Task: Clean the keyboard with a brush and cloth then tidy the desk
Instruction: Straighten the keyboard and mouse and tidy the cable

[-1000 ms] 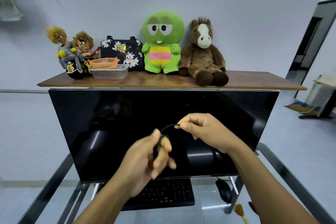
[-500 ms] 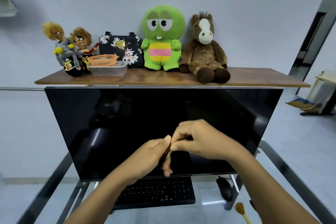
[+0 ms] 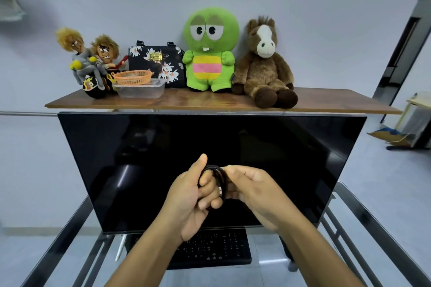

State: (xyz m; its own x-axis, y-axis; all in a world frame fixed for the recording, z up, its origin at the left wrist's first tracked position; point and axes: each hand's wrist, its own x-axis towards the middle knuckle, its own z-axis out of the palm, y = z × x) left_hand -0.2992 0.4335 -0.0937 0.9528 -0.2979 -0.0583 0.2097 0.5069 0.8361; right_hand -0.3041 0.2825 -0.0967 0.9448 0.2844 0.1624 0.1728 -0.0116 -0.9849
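Note:
In front of the dark monitor (image 3: 144,158) I hold a coiled black cable (image 3: 220,176) between both hands. My left hand (image 3: 191,196) has its fingers through the coil, with the thumb up beside it. My right hand (image 3: 251,191) pinches the coil from the right side. Below my wrists the black keyboard (image 3: 224,251) lies on the glass desk (image 3: 363,216), partly hidden by my forearms. No brush or cloth is visible.
Above the monitor a wooden shelf (image 3: 326,105) carries two small dolls (image 3: 93,60), an orange basket (image 3: 134,77) in a clear tub (image 3: 140,91), a floral bag (image 3: 158,63), a green plush (image 3: 210,49) and a brown horse plush (image 3: 263,65). Metal desk rails run along both sides.
My hands came together; the loose cable loop that stretched between them a second ago is now gathered into a coil around my left fingers. The view tilted slightly down.

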